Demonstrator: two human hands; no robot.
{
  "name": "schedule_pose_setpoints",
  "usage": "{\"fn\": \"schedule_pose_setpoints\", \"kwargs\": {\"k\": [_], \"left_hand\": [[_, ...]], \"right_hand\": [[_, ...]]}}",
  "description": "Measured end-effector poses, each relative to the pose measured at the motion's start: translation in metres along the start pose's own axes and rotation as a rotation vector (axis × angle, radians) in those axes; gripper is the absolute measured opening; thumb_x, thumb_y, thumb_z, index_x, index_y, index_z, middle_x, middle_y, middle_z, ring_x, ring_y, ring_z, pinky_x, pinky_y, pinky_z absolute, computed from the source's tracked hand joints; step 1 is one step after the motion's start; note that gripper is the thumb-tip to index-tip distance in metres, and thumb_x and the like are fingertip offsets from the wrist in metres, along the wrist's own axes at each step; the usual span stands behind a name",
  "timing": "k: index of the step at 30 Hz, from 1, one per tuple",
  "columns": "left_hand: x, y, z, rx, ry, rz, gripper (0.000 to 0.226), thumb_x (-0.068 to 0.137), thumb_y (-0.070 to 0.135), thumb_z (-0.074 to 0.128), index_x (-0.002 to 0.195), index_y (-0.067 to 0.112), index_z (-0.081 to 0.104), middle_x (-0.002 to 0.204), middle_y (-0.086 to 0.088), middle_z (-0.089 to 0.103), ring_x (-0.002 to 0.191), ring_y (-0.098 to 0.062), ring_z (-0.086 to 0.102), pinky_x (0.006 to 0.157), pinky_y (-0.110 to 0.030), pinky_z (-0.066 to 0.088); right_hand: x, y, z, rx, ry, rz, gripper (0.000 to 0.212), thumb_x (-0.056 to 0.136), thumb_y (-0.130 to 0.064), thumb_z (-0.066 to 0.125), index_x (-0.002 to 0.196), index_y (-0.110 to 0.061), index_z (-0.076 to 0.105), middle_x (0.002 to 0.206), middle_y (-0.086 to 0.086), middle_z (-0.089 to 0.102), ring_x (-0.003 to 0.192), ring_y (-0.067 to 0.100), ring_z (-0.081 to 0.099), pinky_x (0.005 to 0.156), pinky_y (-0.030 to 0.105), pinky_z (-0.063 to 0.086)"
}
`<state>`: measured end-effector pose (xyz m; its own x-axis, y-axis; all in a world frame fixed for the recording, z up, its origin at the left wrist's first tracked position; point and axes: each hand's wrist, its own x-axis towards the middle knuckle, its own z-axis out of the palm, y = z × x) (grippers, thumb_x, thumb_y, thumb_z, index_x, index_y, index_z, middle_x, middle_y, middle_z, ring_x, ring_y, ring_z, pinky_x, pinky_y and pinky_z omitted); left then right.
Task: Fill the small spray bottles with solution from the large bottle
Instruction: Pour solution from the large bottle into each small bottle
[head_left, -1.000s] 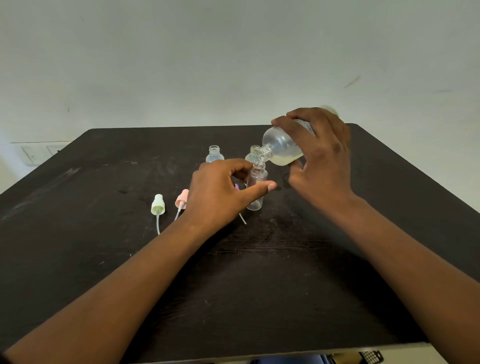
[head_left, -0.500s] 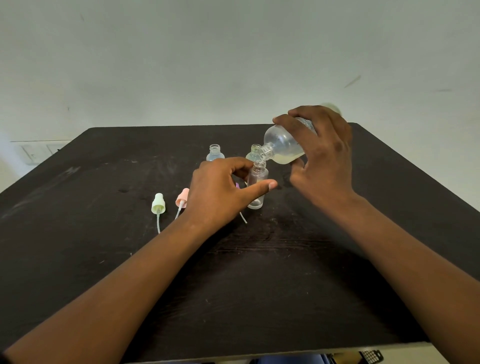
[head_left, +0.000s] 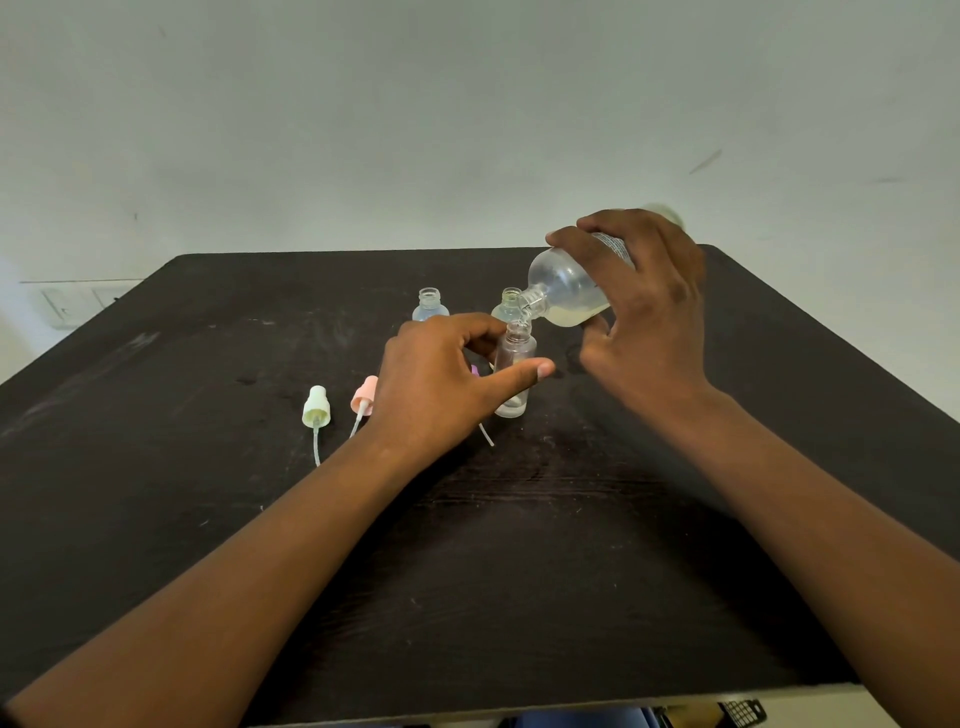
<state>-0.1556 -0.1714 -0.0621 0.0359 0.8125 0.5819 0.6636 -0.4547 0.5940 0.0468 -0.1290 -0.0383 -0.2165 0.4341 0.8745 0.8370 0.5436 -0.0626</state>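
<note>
Steadying the light, tippy small spray bottle (head_left: 514, 371) at mid-body, left hand (head_left: 447, 384) pinches it; right hand (head_left: 644, 306) wraps the slick large bottle (head_left: 566, 291).

head camera looks down, near the table (head_left: 208, 519).

Both forearms stretched forward, left hand (head_left: 441, 379) curled in a steadying grip, thumb out, right hand (head_left: 644, 306) wrapped tight, wrist tilted.
</note>
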Motion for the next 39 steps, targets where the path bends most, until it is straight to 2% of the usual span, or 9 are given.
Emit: {"fn": "schedule_pose_setpoints", "kwargs": {"k": [4, 10, 14, 18, 20, 27, 31, 39], "left_hand": [[0.0000, -0.0001, 0.0000, 0.004, 0.001, -0.001, 0.050, 0.078, 0.068, 0.078, 0.108, 0.029, 0.082, 0.085, 0.018, 0.076, 0.073, 0.002, 0.068, 0.070, -0.023, 0.057], [-0.0001, 0.0012, -0.0002, 0.009, 0.001, -0.006, 0.048, 0.078, 0.067, 0.079, 0.105, 0.028, 0.082, 0.081, 0.019, 0.074, 0.069, 0.004, 0.066, 0.068, -0.016, 0.049], [-0.0002, 0.0019, -0.0005, 0.008, 0.000, -0.006, 0.048, 0.077, 0.068, 0.078, 0.106, 0.029, 0.082, 0.083, 0.019, 0.075, 0.074, 0.002, 0.069, 0.071, -0.025, 0.059], [-0.0004, 0.0001, 0.0003, 0.004, 0.001, -0.012, 0.055, 0.076, 0.075, 0.075, 0.107, 0.030, 0.082, 0.084, 0.020, 0.075, 0.074, 0.001, 0.069, 0.072, -0.030, 0.061], [-0.0003, -0.0003, 0.0005, 0.003, 0.004, -0.013, 0.060, 0.073, 0.079, 0.072, 0.107, 0.031, 0.081, 0.085, 0.020, 0.075, 0.074, 0.001, 0.069, 0.072, -0.029, 0.060], [0.0002, -0.0011, 0.0003, 0.014, 0.010, -0.015, 0.048, 0.076, 0.069, 0.079, 0.106, 0.032, 0.082, 0.082, 0.020, 0.074, 0.065, 0.008, 0.061, 0.066, -0.017, 0.046], [0.0003, -0.0009, -0.0003, 0.028, 0.006, -0.008, 0.055, 0.076, 0.071, 0.076, 0.111, 0.029, 0.082, 0.088, 0.018, 0.076, 0.069, 0.009, 0.062, 0.068, -0.015, 0.048], [-0.0007, 0.0015, -0.0014, 0.006, -0.003, -0.024, 0.048, 0.076, 0.068, 0.079, 0.106, 0.031, 0.082, 0.085, 0.019, 0.076, 0.070, 0.005, 0.065, 0.069, -0.019, 0.053]], "right_hand": [[0.0005, -0.0001, -0.0003, -0.005, -0.003, 0.002, 0.075, 0.063, 0.001, 0.060, 0.134, -0.023, 0.068, 0.136, 0.005, 0.063, 0.130, 0.030, 0.054, 0.109, 0.049, 0.041], [0.0009, -0.0012, -0.0011, -0.003, -0.001, 0.003, 0.074, 0.064, 0.001, 0.060, 0.133, -0.022, 0.068, 0.136, 0.005, 0.063, 0.129, 0.030, 0.053, 0.109, 0.049, 0.042], [0.0009, -0.0010, -0.0010, -0.010, -0.002, 0.002, 0.075, 0.063, 0.001, 0.060, 0.134, -0.022, 0.068, 0.136, 0.005, 0.063, 0.130, 0.030, 0.053, 0.110, 0.049, 0.041], [0.0013, -0.0002, -0.0006, -0.001, 0.005, 0.002, 0.075, 0.062, 0.002, 0.060, 0.133, -0.022, 0.069, 0.135, 0.005, 0.063, 0.129, 0.031, 0.056, 0.110, 0.050, 0.042], [0.0014, -0.0002, -0.0006, -0.001, 0.004, 0.000, 0.075, 0.062, 0.002, 0.059, 0.133, -0.022, 0.069, 0.135, 0.005, 0.063, 0.129, 0.032, 0.056, 0.109, 0.050, 0.042], [0.0020, -0.0008, -0.0017, 0.006, 0.017, -0.007, 0.073, 0.063, 0.000, 0.058, 0.132, -0.021, 0.069, 0.135, 0.006, 0.064, 0.128, 0.032, 0.056, 0.110, 0.050, 0.042], [0.0020, -0.0011, -0.0019, 0.006, 0.015, -0.006, 0.073, 0.063, -0.001, 0.057, 0.132, -0.021, 0.069, 0.135, 0.006, 0.063, 0.128, 0.032, 0.055, 0.110, 0.049, 0.041], [0.0022, -0.0006, -0.0020, -0.001, 0.019, -0.007, 0.073, 0.064, 0.000, 0.057, 0.132, -0.021, 0.069, 0.135, 0.007, 0.063, 0.129, 0.032, 0.055, 0.111, 0.049, 0.041]]}}
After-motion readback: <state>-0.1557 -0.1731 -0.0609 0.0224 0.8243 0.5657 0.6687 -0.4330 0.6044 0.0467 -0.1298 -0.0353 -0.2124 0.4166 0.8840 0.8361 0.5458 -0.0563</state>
